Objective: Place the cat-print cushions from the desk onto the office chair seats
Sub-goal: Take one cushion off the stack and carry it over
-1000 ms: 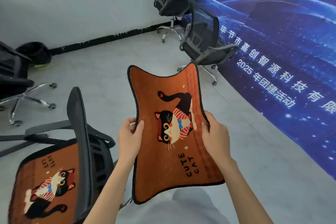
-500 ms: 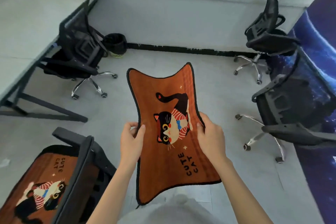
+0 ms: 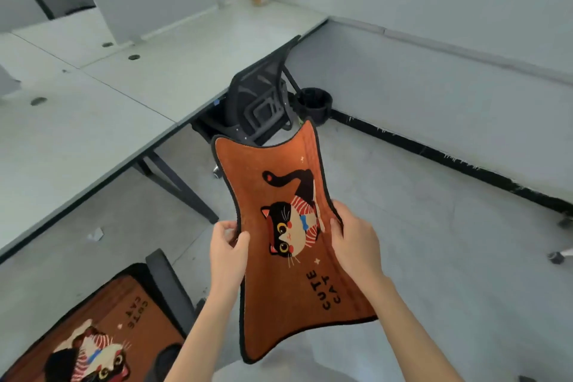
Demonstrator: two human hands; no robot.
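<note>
An orange, black-edged fabric cushion (image 3: 288, 236) printed with a black-and-white cat and the words "CUTE CAT" is held up in the air at the centre of the frame, print facing the camera, its long sides drawn inward like a waist; the left hand (image 3: 228, 246) pinches its left edge, thumb on the printed face and fingers curled behind; the right hand (image 3: 355, 242) grips the right edge the same way, thumb on the front; both forearms rise from the bottom of the frame. A second orange cat-print cushion (image 3: 99, 338) lies flat on the seat of a black office chair (image 3: 169, 282) in the lower left corner, its armrest just right of the cushion. Behind the held cushion's top edge stands a black mesh-backed office chair (image 3: 260, 99), pushed against the edge of a long pale grey desk (image 3: 93, 115) that fills the upper left; low grey partitions (image 3: 161, 0) stand on the desk. A black waste bin (image 3: 314, 102) sits on the grey floor just right of that chair, against the pale wall.
</note>
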